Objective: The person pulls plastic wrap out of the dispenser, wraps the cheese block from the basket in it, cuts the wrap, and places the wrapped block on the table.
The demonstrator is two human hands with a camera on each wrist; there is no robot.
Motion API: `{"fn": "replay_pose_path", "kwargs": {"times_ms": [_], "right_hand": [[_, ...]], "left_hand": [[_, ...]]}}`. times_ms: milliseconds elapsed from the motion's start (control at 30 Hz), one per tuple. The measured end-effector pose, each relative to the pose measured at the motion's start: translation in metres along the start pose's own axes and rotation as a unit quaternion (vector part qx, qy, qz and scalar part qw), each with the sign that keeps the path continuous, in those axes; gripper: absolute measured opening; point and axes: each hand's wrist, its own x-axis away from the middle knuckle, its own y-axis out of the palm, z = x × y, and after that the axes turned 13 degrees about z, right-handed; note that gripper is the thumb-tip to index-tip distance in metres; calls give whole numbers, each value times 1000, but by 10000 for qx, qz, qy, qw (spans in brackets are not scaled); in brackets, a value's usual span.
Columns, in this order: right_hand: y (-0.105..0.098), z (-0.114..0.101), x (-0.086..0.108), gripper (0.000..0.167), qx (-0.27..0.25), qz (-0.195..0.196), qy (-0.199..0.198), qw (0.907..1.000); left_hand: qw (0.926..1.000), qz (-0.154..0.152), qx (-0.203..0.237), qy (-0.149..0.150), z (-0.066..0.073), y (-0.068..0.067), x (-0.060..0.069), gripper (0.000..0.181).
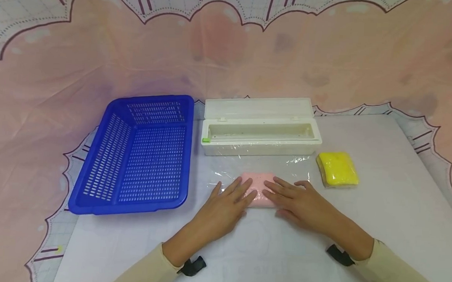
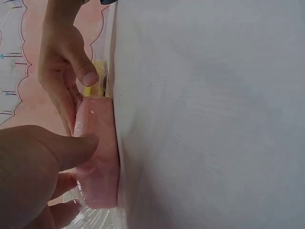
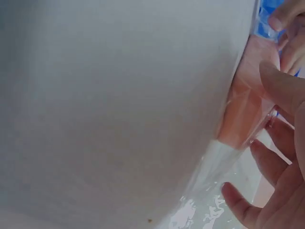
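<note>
A pink rectangular block point(image 1: 259, 189), perhaps a sponge, lies on the white tabletop with clear plastic film point(image 1: 224, 174) over it and spreading out beyond it. My left hand point(image 1: 223, 210) rests on the block's left part, its fingers spread and fairly straight. From the other side my right hand point(image 1: 302, 205) touches the right part, fingers also extended. In the left wrist view the left thumb point(image 2: 78, 150) lies against the near side of the pink block point(image 2: 100, 152). The right wrist view has the right thumb point(image 3: 279, 86) at the block point(image 3: 245, 102), with other fingers on the film.
Behind the block stands a white film dispenser box point(image 1: 261, 149), its lid point(image 1: 257, 108) raised. A blue plastic basket point(image 1: 187, 156) sits on the left. To the right lies a yellow-topped block point(image 1: 338, 169) in clear wrap. A patterned pink cloth point(image 1: 157, 58) hangs behind the table.
</note>
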Motion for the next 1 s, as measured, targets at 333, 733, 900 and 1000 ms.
{"fn": "replay_pose_path", "kwargs": {"times_ms": [333, 733, 900, 1000], "right_hand": [[2, 6, -14, 54, -347, 142, 169, 9992], [-8, 25, -29, 55, -1946, -408, 1313, 9712], [-11, 31, -41, 69, -2058, -402, 1807, 9609], [-9, 34, -51, 68, -1862, -232, 2032, 9610]], "left_hand": [[9936, 675, 875, 227, -15, 2, -14, 44], [9634, 252, 2590, -639, -31, -5, -33, 42], [9468, 325, 2949, -1249, -33, -7, -47, 43], [9403, 521, 2974, -1573, -33, -7, -57, 42]]}}
